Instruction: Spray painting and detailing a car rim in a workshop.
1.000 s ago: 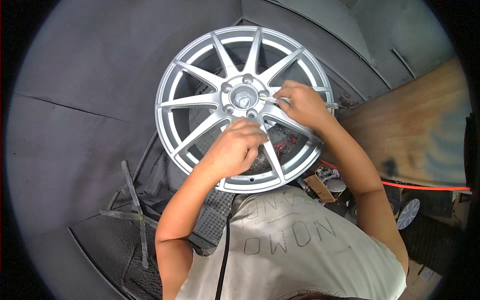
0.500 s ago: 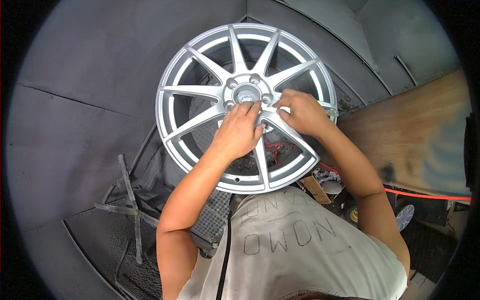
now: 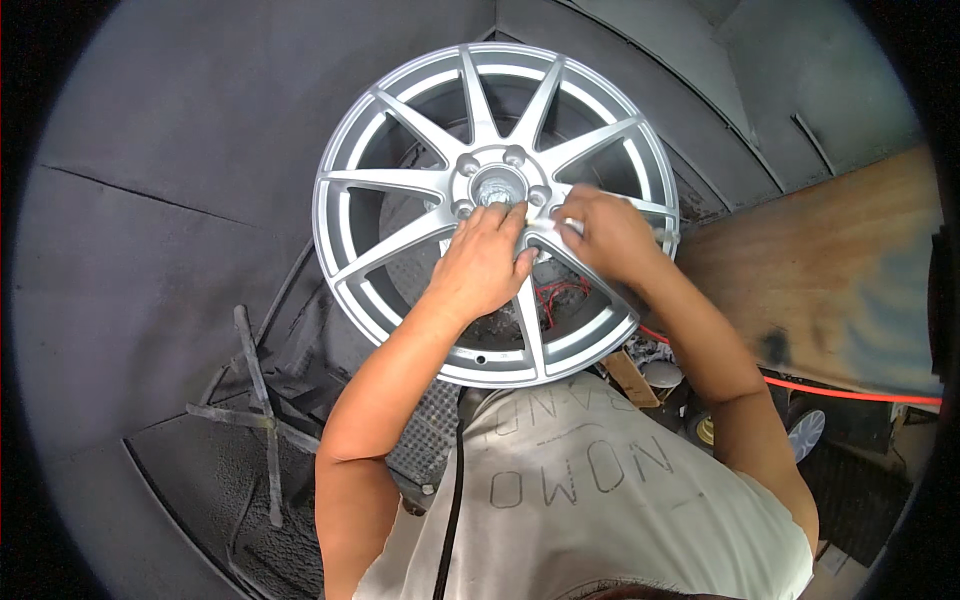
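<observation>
A silver multi-spoke alloy wheel rim (image 3: 413, 125) lies face up in front of me, its bare centre hole and bolt holes showing. My left hand (image 3: 482, 262) rests on it just below the hub, fingers stretched out flat over the base of a spoke. Right of the hub, my right hand (image 3: 612, 238) is closed, with thumb and fingers pinched together over another spoke. What it grips is mostly hidden and blurred; a pale end shows beyond the hand near the wheel's right edge.
Grey panels surround the wheel, with a brown board (image 3: 800, 270) at the right. A red hose (image 3: 850, 392) runs below that board. At lower left stands a dusty metal bar frame (image 3: 262, 400). A cardboard box (image 3: 628, 378) sits under the wheel's lower right edge.
My right hand has shifted slightly over the spoke and looks more blurred. The wheel has moved a touch to the right, and my left hand with it, still resting by the hub.
</observation>
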Demonstrator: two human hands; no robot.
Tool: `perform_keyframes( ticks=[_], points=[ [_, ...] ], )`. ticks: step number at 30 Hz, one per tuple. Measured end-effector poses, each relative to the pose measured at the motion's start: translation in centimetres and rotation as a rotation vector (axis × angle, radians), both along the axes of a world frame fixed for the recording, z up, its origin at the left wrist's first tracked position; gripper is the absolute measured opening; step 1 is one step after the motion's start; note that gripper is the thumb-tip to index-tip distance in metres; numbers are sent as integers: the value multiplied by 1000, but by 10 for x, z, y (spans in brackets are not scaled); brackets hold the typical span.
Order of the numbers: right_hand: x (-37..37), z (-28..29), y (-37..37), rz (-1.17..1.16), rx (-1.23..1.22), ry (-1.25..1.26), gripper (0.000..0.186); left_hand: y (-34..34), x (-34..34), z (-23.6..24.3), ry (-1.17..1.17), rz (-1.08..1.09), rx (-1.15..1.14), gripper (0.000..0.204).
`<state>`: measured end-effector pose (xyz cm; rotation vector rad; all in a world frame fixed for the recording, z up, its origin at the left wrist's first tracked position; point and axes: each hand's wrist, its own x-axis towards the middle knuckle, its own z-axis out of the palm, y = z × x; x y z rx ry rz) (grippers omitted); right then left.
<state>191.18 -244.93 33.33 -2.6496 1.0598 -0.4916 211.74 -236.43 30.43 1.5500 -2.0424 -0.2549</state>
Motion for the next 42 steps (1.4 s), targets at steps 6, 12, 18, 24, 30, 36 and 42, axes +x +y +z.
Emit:
perform_keyframes(
  ticks=[6, 12, 18, 24, 30, 36, 42],
  points=[
    [3, 0, 4, -57, -36, -39, 13, -1, 2, 1, -11, -12, 30, 56],
    [5, 0, 1, -57, -43, -48, 11, -2, 4, 1, -57, -20, 80, 59],
    [-13, 10, 21, 81, 61, 10, 13, -1, 4, -2, -22, -7, 7, 60],
    [-55, 21, 4, -56, 137, -259, 17, 6, 4, 4, -337, -186, 21, 64],
    [-36, 16, -32, 87, -155, -169, 14, 23, 8, 6, -63, -572, 170, 19],
    [15, 6, -41, 49, -171, 55, 19, 69, -8, -24, 256, -256, -58, 19],
    [16, 8, -42, 164, -181, 109, 17, 73, -22, -40, 265, -78, -98, 25]
  ],
)
